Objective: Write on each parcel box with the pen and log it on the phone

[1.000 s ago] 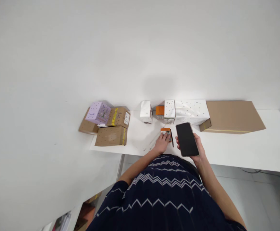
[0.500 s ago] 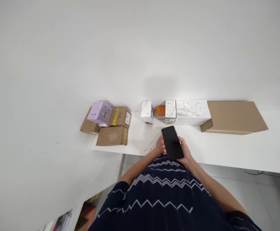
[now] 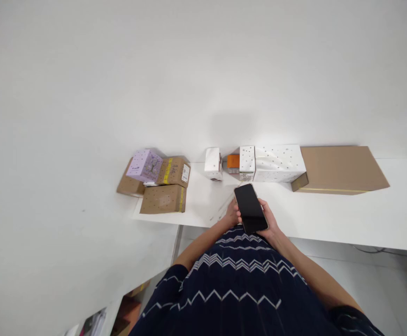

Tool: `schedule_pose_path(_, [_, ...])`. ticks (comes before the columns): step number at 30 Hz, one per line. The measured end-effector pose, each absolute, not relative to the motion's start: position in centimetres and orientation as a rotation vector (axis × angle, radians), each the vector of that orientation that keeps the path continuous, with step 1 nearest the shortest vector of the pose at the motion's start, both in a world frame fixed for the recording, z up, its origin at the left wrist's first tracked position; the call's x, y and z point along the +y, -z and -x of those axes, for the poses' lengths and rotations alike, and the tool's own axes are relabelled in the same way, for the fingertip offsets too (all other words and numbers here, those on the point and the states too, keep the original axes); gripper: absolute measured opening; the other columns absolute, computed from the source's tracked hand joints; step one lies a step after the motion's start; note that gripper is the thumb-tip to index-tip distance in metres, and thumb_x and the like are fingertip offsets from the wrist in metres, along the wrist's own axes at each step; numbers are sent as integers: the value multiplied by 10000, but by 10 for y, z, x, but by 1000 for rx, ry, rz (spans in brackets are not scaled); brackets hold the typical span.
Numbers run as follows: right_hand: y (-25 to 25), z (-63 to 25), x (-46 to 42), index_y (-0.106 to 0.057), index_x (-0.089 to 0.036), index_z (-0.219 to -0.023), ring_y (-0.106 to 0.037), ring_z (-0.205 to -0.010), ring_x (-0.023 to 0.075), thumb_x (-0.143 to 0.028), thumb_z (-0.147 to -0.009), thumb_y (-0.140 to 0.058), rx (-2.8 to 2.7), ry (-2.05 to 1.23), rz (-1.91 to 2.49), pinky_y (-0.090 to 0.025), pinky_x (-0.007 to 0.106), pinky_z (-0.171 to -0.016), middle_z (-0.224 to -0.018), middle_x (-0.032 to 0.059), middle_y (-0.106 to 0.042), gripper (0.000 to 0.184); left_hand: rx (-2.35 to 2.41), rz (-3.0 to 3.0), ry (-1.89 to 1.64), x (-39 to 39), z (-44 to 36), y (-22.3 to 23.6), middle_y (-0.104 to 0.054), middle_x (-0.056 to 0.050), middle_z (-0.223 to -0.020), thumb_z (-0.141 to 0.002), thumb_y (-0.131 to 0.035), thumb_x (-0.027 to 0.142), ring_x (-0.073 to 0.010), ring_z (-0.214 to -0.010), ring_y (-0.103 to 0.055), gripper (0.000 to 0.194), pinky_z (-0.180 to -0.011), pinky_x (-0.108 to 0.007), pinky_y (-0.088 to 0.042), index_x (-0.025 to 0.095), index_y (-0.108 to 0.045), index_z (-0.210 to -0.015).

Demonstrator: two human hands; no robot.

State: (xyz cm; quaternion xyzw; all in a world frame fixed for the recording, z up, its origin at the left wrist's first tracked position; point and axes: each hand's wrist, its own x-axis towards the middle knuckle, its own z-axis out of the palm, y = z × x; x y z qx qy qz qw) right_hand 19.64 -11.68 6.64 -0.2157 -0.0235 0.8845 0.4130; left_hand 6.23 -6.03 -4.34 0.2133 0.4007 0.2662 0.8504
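From here I see the right hand point(image 3: 270, 222) gripping the phone point(image 3: 250, 208) above the tabletop point(image 3: 343, 215), the orange box point(image 3: 233, 161) at its eleven o'clock. The left hand point(image 3: 230, 215), at nine, is partly hidden; I can't tell its grip. A firm, level hold would serve best.
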Motion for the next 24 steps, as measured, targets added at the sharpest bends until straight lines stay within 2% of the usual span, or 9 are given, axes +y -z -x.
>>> schedule_pose_path(4, [-66,-197,-116,-562,-89,-1166,-661,-804,242,-481,-886,-318,27,-2244,439,-549,426,-731,-956,150,-694,540,793,-216,-483,-60,-64,38,-275,27,-299,-863,-334,609,-102,-241,-292,578,-323,-233,-326,191,-458,-483])
schedule_pose_path(7, [-66,-197,-116,-555,-89,-1173,-660,-806,241,-478,-886,-322,48,-2254,400,-548,426,-730,-957,150,-692,537,865,-211,-468,-60,-65,32,-219,35,-280,-863,-303,623,-90,-218,-240,592,-285,-220,-255,203,-396,-457])
schedule_pose_path(14, [-68,-197,-116,-550,-89,-1170,-657,-803,238,-469,-886,-320,38,-2249,396,-547,423,-726,-966,153,-687,527,1025,-273,-406,-60,-64,23,-281,33,-325,-849,-319,628,-106,-280,-286,530,-385,-267,-334,199,-527,-617])
schedule_pose_path(20, [-68,-196,-115,-548,-94,-1171,-658,-800,235,-469,-886,-324,45,-2248,386,-548,420,-728,-969,150,-686,521,1161,-326,-428,-62,-65,25,-484,-47,-463,-825,-318,663,-185,-456,-487,565,-524,-345,-427,195,-635,-822])
schedule_pose_path(24, [-67,-196,-115,-545,-94,-1177,-657,-798,234,-468,-887,-324,44,-2243,400,-549,421,-725,-974,150,-686,522,1168,-337,-409,-62,-65,23,-439,-30,-430,-809,-338,681,-172,-420,-444,567,-502,-348,-422,198,-635,-816])
